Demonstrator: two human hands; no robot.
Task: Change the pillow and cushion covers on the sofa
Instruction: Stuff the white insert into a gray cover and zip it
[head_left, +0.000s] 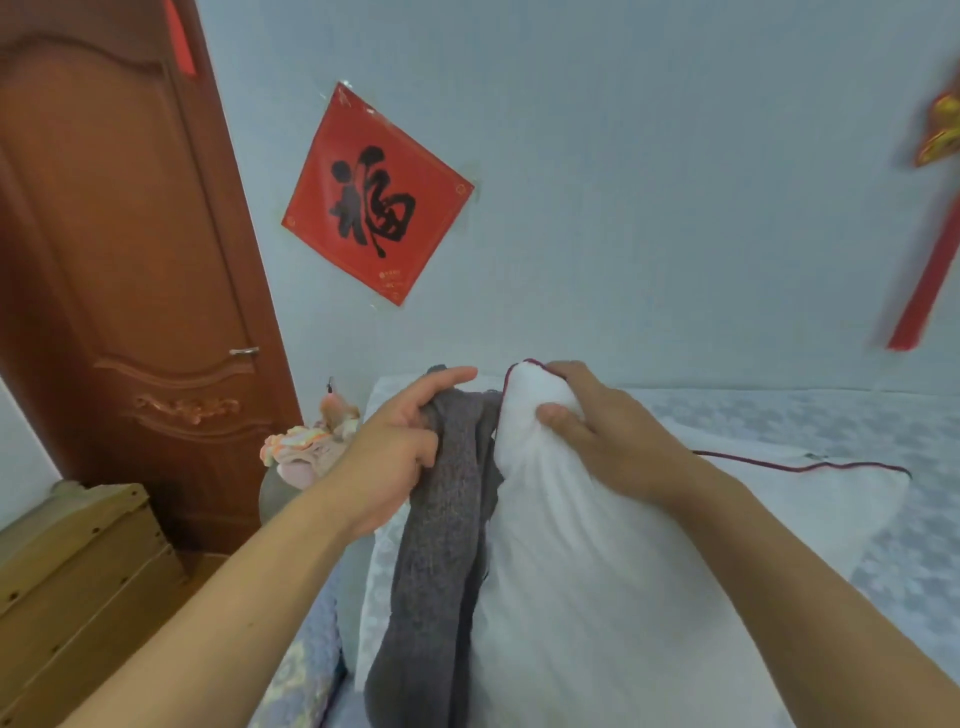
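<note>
Left hand (400, 447) grips bunched grey knitted cover (441, 545), thumb extended over its top. Right hand (602, 431) pinches upper corner of white pillow (597, 571), dark red piping along its edge. Both touching, held above pale patterned sofa (831, 415). Brown door (119, 270) left; red paper square (376, 195) on wall.

Left hand (400, 457), entering from 7 o'clock: bare, no ring, forearm unsleeved. Right hand (608, 441), entering from 4 o'clock: bare, no watch, forearm unsleeved.
</note>
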